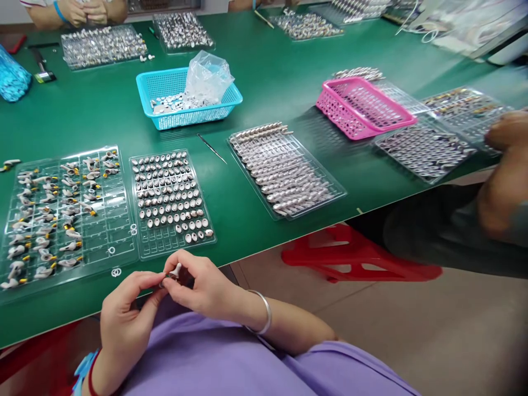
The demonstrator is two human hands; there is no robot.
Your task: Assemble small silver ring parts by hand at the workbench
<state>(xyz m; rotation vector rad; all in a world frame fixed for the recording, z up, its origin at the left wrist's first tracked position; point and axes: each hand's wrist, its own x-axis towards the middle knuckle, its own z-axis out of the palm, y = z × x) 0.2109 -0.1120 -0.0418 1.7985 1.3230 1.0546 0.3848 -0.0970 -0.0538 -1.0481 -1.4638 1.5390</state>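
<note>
My left hand [124,313] and my right hand [200,286] meet just off the front edge of the green table [264,88], over my purple lap. Both pinch a small white earbud-like part [175,271] between fingertips. A silver bangle [264,312] sits on my right wrist. Just beyond my hands lies a clear tray of small silver caps [169,201]. To its left is a clear tray of white parts with yellow tips [61,214]. Small white rings [116,271] lie loose near the table edge.
A tray of long silver pieces [284,173] lies to the right, with tweezers [211,148] beside it. A blue basket [187,99] holds a plastic bag; a pink basket [365,107] stands further right. Other people's hands show at top left [84,11] and right [505,176]. A red stool [355,258] stands below.
</note>
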